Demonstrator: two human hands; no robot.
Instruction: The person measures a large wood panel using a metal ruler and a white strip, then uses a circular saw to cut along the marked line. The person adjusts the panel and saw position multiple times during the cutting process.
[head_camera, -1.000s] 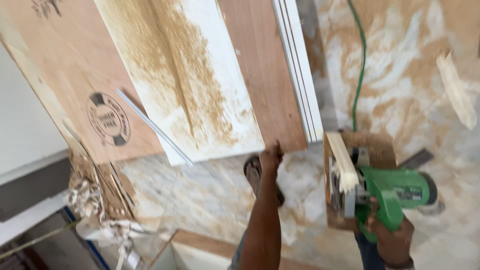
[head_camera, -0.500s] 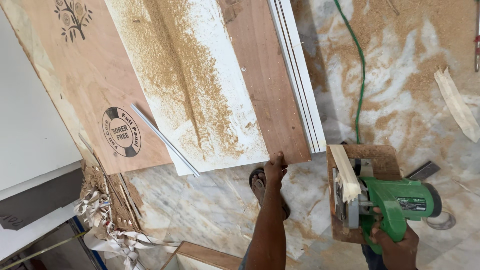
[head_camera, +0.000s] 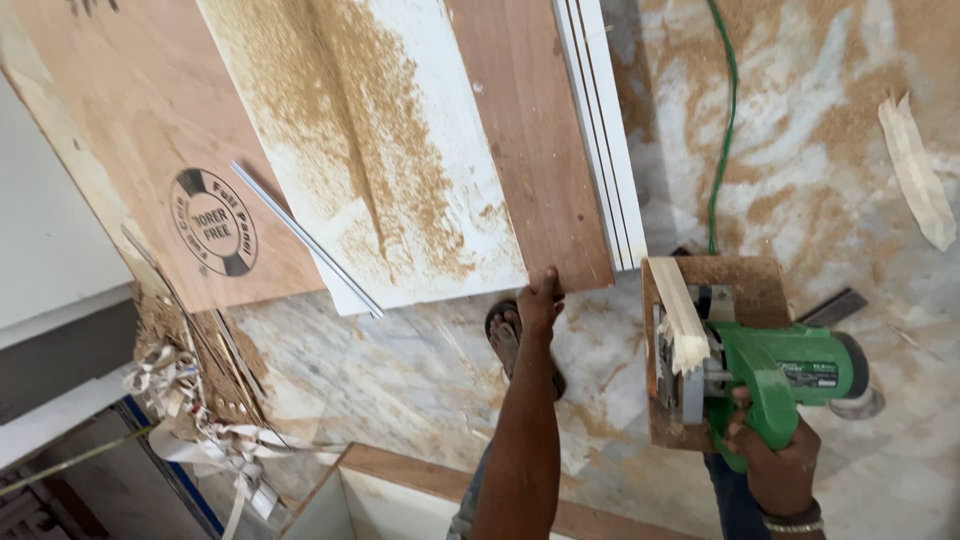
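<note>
My left hand (head_camera: 541, 297) grips the near edge of a brown wooden board (head_camera: 525, 140) that lies on a stack of sheets. Beside it a white laminated sheet (head_camera: 400, 150) is covered in sawdust. My right hand (head_camera: 775, 450) holds the handle of a green circular saw (head_camera: 770, 375) mounted on a square wooden base (head_camera: 745, 290), lowered to the right of the boards. The saw's green cord (head_camera: 722, 130) runs away across the floor. Under my left arm a sandalled foot (head_camera: 505, 335) stands on the marble floor.
A large plywood sheet (head_camera: 130, 160) with a round stamp lies at the left, with a thin metal strip (head_camera: 305, 240) on it. White edge strips (head_camera: 605, 130) sit beside the brown board. Laminate offcuts (head_camera: 200, 420) pile at lower left. A wood scrap (head_camera: 915, 170) lies far right.
My left hand has reached forward and taken hold of the brown board's near edge. The view has shifted closer over the boards; the saw stays in my right hand.
</note>
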